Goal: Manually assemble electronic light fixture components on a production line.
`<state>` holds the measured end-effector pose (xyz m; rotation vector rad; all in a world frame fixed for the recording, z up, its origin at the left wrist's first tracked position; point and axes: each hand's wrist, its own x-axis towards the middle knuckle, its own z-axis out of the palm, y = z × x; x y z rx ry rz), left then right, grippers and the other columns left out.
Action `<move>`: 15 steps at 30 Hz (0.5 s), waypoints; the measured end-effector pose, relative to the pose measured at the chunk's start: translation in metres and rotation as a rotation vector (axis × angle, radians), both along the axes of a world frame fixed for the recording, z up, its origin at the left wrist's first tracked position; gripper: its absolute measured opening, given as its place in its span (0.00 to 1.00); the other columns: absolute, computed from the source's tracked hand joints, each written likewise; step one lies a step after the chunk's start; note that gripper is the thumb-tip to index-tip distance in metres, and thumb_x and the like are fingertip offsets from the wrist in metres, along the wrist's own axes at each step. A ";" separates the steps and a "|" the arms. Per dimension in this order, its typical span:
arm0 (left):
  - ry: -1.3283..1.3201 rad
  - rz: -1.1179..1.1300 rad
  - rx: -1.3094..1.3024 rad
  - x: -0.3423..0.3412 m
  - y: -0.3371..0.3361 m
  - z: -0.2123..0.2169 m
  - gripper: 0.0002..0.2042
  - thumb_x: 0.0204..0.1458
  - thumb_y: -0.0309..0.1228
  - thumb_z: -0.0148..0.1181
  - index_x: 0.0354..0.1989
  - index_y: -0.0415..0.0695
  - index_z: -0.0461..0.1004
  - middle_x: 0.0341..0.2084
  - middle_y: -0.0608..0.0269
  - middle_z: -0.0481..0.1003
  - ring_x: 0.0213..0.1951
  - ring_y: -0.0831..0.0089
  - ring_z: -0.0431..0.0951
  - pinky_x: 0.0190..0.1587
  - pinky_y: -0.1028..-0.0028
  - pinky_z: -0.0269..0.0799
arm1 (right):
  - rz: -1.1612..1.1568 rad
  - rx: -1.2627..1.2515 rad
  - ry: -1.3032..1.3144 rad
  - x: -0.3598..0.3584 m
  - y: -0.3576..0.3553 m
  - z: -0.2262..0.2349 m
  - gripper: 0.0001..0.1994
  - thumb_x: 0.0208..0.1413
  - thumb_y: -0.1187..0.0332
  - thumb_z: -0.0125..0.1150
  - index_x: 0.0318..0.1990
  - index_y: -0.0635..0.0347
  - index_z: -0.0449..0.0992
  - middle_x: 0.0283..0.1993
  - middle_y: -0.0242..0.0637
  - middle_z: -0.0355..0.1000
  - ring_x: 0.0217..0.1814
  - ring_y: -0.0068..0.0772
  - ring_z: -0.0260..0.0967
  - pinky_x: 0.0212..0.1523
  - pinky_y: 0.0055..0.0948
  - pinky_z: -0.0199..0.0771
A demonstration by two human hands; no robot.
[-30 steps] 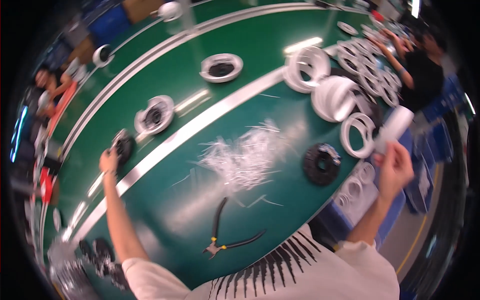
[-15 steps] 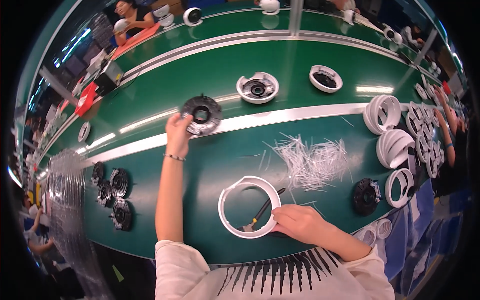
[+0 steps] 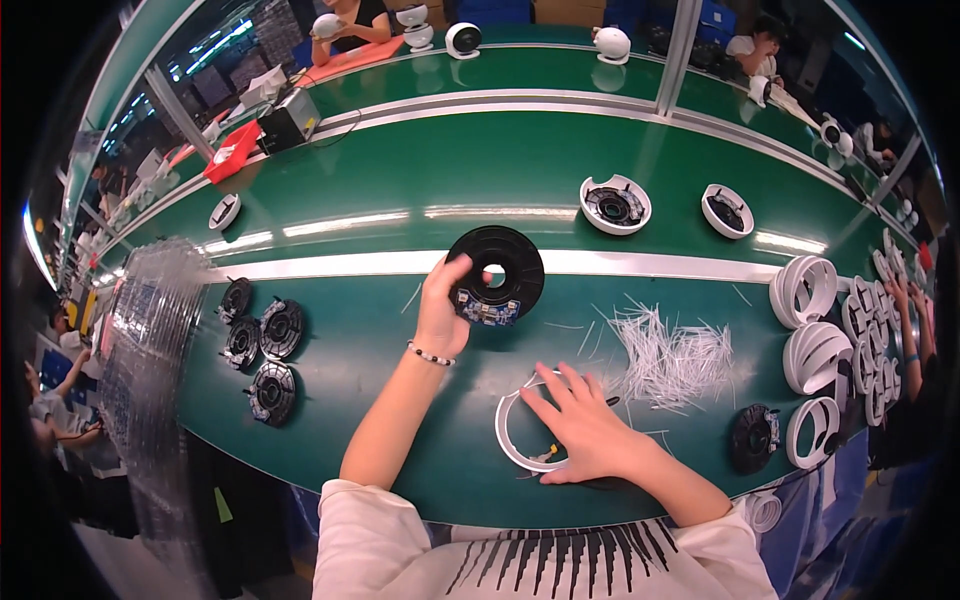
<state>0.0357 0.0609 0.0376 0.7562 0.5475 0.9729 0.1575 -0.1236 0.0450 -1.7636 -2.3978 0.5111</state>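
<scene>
Works over a long green table (image 3: 340, 330), and faces a second green surface (image 3: 450, 170) beyond a pale metal rail (image 3: 350, 266)
Has a tall stack of clear plastic trays (image 3: 150, 300) standing by the table's left end
Has stacked white rings (image 3: 805, 292) near the table's right end, and a loose heap of thin white strips (image 3: 670, 360) between them and the right hand (image 3: 590, 425)
Spreads that hand wide, palm down, with fingers well apart, over the right part of a white ring (image 3: 504, 430) lying on the table; cannot tell how firmly it is pressed
Closes the left hand (image 3: 440, 315) on the left edge of a black disc (image 3: 525, 270), thumb in front, and holds it tilted above the table, apart from the ring
Leaves four other black discs (image 3: 281, 330) to the left, lying close together
Shows a blue circuit board (image 3: 487, 308) along the held disc's lower edge
Wears a beaded bracelet (image 3: 430, 354) on the left wrist
</scene>
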 end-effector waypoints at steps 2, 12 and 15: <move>-0.024 0.009 -0.077 0.001 -0.002 0.002 0.12 0.52 0.34 0.43 0.38 0.39 0.67 0.31 0.65 0.71 0.31 0.78 0.69 0.32 0.76 0.67 | 0.003 -0.046 0.038 0.003 -0.001 -0.002 0.52 0.20 0.50 0.69 0.56 0.61 0.49 0.59 0.52 0.39 0.59 0.58 0.37 0.56 0.50 0.43; -0.219 -0.113 0.076 0.035 -0.052 -0.012 0.31 0.41 0.11 0.42 0.56 0.46 0.46 0.53 0.59 0.55 0.55 0.68 0.56 0.54 0.67 0.55 | -0.756 0.276 1.636 0.024 0.041 -0.014 0.47 0.35 0.68 0.66 0.58 0.65 0.35 0.57 0.49 0.44 0.58 0.38 0.46 0.52 0.32 0.57; -0.121 -0.293 0.098 0.035 -0.066 -0.026 0.36 0.33 0.09 0.44 0.56 0.47 0.46 0.51 0.63 0.56 0.55 0.70 0.56 0.55 0.69 0.53 | -0.770 0.334 1.645 0.015 0.049 -0.009 0.49 0.33 0.68 0.68 0.57 0.69 0.35 0.59 0.52 0.41 0.60 0.39 0.43 0.55 0.32 0.52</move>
